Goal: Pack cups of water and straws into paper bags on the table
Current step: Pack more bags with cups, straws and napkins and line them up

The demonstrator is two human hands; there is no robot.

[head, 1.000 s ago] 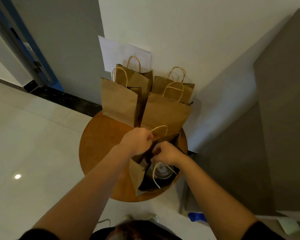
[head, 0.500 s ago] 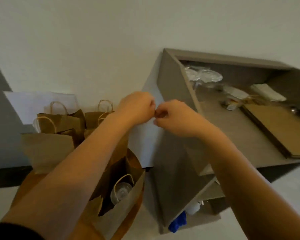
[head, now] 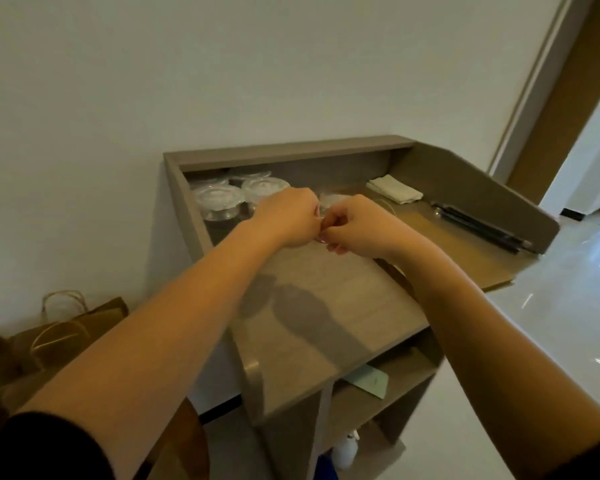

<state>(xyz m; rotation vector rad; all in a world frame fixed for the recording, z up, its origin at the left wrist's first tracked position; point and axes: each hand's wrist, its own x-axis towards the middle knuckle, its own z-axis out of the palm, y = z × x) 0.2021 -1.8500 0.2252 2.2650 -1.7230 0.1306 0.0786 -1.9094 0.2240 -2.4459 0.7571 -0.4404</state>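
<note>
Landmark: grey desk point(head: 326, 306), raised rim on its back and sides, set against a white wall. Item 1, brown paper bags point(head: 66, 327) with twisted handles: low to the left of the desk, on the round wooden table point(head: 184, 441), whose edge shows just under the left forearm; count of bags not clear. Item 2, clear lidded cups point(head: 219, 199): back-left corner of the desk, standing close together against the rim; at least 3 show, and whether they hold water cannot be told. Item 3, left hand point(head: 286, 216): above the desk's middle, fingers curled, fingertips meeting those of the other hand. Item 4, right hand point(head: 359, 225): directly right of the left hand, fingers curled likewise; the 2 hands pinch something small between them, too blurred to name. Item 5, folded pale cloth point(head: 394, 190): back of the desk, right of the hands. Item 6, dark folded rods point(head: 478, 223): along the desk's right rim. Item 7, white bottle point(head: 347, 452): lower shelf under the desk.
</note>
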